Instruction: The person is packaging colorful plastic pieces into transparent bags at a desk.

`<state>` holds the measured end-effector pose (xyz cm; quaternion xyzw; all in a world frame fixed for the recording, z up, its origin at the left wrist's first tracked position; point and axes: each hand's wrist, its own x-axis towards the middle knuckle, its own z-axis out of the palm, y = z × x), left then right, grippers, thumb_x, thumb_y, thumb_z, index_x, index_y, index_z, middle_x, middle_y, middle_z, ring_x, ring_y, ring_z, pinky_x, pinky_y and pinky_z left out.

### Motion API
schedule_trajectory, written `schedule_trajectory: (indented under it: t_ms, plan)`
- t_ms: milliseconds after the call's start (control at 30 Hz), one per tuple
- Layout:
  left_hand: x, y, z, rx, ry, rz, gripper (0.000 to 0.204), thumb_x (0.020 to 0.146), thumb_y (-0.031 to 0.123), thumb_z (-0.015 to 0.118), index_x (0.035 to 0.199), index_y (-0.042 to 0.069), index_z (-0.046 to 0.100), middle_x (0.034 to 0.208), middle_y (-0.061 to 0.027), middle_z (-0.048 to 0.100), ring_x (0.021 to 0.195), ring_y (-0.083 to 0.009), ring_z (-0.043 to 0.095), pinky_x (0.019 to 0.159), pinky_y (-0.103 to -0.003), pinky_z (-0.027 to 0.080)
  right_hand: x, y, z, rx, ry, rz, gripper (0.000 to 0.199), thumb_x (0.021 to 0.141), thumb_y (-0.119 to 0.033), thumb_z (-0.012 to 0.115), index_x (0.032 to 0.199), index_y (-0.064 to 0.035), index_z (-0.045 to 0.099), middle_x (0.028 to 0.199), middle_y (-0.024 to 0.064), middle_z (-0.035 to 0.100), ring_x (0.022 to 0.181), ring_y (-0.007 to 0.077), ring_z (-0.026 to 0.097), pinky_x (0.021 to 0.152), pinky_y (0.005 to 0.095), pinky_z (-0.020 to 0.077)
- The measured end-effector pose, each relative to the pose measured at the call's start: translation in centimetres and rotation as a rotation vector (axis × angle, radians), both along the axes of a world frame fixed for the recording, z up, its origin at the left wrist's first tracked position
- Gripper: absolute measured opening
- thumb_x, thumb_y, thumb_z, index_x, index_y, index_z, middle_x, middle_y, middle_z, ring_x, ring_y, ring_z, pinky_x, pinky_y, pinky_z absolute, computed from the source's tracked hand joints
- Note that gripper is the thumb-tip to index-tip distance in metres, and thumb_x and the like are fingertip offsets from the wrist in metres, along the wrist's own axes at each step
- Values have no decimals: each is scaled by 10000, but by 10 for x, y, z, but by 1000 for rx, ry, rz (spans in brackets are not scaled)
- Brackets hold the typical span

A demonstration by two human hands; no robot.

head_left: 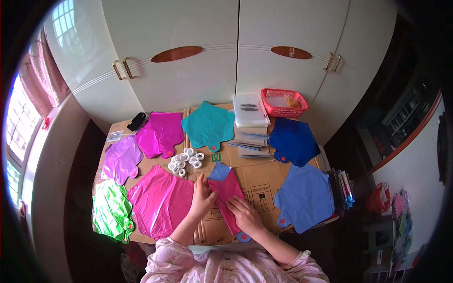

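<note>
Green foil balloon (111, 211): flat at the counter's (257, 181) left edge.
Pink foil balloon (160, 200): flat, just left of the left hand.
Left hand (203, 197): fingers pressed on the folded magenta balloon's left edge.
Folded magenta balloon (226, 194): lies on the counter between both hands, a blue one beneath.
Right hand (245, 214): grips its lower part.
Blue foil balloon (306, 195): flat, right.

The left hand (202, 198) covers part of the folded magenta balloon (226, 191).
</note>
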<state>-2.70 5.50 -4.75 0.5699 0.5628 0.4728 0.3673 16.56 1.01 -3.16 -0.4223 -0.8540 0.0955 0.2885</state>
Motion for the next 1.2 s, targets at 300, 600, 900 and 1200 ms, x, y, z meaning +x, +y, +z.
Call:
schedule_trajectory:
  t_ms: [300, 600, 900, 1200]
  plan:
    - [7, 9, 36, -254, 350, -20, 891, 667, 224, 763, 1339, -91, 271, 876, -159, 636, 897, -289, 611, 787, -366, 490, 1, -1, -1, 1, -6, 11, 349, 793, -31, 484, 1120, 10, 600, 1188, 127, 585, 1170, 270, 505, 999, 360, 410]
    - [12, -14, 29, -71, 807, -8, 442, 605, 387, 780, 854, 40, 668, 877, -104, 607, 955, -293, 503, 810, -420, 374, 2, -2, 6, 4, 4, 14, 249, 789, -62, 508, 1009, -13, 615, 990, 94, 589, 977, 253, 555, 879, 372, 453]
    - [12, -21, 19, 74, 782, -3, 366, 653, 353, 769, 827, 47, 668, 916, -83, 575, 954, -281, 488, 792, -416, 365, 3, -2, -1, 20, 80, 26, 183, 784, -75, 552, 952, -23, 605, 967, 92, 583, 940, 258, 552, 862, 363, 452]
    - [13, -25, 19, 104, 789, -1, 374, 662, 354, 760, 830, 34, 665, 911, -95, 574, 956, -296, 485, 795, -425, 364, -3, -15, 4, 38, 81, -1, 180, 797, -107, 614, 952, -14, 608, 1011, 114, 563, 950, 274, 531, 871, 377, 443]
